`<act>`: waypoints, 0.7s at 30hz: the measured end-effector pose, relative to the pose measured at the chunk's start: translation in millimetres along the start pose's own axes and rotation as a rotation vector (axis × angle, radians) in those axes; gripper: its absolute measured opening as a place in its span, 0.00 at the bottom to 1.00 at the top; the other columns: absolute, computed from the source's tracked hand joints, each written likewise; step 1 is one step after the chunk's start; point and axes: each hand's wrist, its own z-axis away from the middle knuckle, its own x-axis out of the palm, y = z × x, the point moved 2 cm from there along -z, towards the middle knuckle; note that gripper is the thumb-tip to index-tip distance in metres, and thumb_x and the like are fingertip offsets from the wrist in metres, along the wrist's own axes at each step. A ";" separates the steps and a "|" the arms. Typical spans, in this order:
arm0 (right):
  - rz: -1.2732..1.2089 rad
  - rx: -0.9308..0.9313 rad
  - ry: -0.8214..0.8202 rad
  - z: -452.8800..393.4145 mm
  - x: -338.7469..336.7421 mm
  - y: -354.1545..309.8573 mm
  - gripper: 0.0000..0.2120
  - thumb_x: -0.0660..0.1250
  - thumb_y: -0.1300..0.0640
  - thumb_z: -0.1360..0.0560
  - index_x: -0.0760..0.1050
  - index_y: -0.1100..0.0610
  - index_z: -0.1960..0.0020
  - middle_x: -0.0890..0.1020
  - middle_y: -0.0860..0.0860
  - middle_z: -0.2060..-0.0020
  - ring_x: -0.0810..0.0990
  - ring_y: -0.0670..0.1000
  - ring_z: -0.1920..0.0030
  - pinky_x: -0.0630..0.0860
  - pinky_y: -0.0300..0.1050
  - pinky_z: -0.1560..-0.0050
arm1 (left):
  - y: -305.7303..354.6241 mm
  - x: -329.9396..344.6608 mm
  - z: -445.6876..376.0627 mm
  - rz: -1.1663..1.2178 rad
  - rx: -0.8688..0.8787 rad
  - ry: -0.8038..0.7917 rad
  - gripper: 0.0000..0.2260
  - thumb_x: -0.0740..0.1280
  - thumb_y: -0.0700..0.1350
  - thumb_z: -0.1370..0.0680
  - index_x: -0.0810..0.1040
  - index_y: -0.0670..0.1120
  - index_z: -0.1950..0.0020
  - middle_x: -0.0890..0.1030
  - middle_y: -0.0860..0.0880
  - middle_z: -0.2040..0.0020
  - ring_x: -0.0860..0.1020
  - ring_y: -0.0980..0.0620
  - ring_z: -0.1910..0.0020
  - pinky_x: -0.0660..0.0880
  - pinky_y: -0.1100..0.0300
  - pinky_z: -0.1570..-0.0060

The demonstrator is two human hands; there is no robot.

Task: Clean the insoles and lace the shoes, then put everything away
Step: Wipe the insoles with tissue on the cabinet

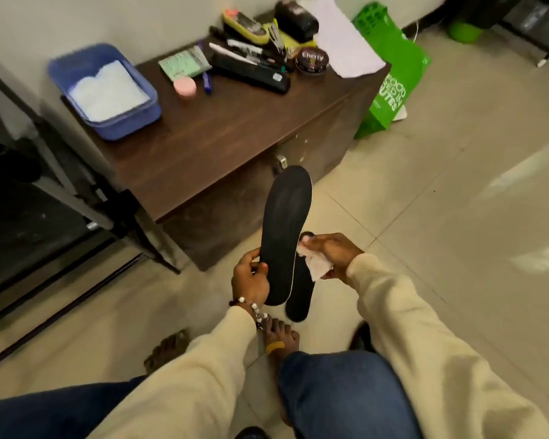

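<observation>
Head view shows the left hand pinching the front insole near its lower edge, long axis running up and away from the person, toe end toward the counter's near corner. A second insole sits just behind it, lower down. Right hand has its grip curled around a pale wipe, touching the insole's right edge, so I'd guess it swipes upward along that length next.
</observation>
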 end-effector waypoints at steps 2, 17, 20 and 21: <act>0.080 0.020 -0.003 -24.5 6.4 27.9 0.06 0.68 0.49 0.25 0.79 0.51 0.57 0.79 0.54 0.54 0.78 0.55 0.54 0.79 0.50 0.53 | -24.9 11.9 -16.1 0.019 -0.072 0.005 0.18 0.58 0.32 0.21 0.76 0.45 0.34 0.76 0.50 0.39 0.73 0.51 0.43 0.70 0.61 0.46; 0.153 0.146 0.016 -184.3 77.3 179.3 0.12 0.64 0.55 0.22 0.78 0.54 0.39 0.78 0.53 0.43 0.77 0.58 0.44 0.78 0.50 0.45 | -174.5 61.1 -121.6 -0.132 -0.254 -0.043 0.21 0.59 0.29 0.22 0.74 0.44 0.32 0.78 0.45 0.37 0.76 0.46 0.37 0.72 0.54 0.37; 0.158 0.141 -0.005 -186.1 80.8 182.2 0.15 0.63 0.56 0.22 0.76 0.52 0.36 0.77 0.53 0.40 0.76 0.59 0.42 0.77 0.52 0.42 | -181.7 60.1 -124.1 -0.171 -0.256 -0.067 0.22 0.60 0.30 0.23 0.72 0.44 0.30 0.76 0.46 0.34 0.74 0.46 0.35 0.71 0.52 0.34; 0.163 0.127 -0.004 -185.8 80.4 180.5 0.16 0.63 0.57 0.21 0.75 0.51 0.35 0.76 0.53 0.39 0.76 0.59 0.41 0.77 0.51 0.41 | -182.3 59.9 -123.0 -0.185 -0.254 -0.079 0.22 0.60 0.31 0.23 0.72 0.45 0.30 0.76 0.46 0.33 0.74 0.46 0.34 0.71 0.51 0.34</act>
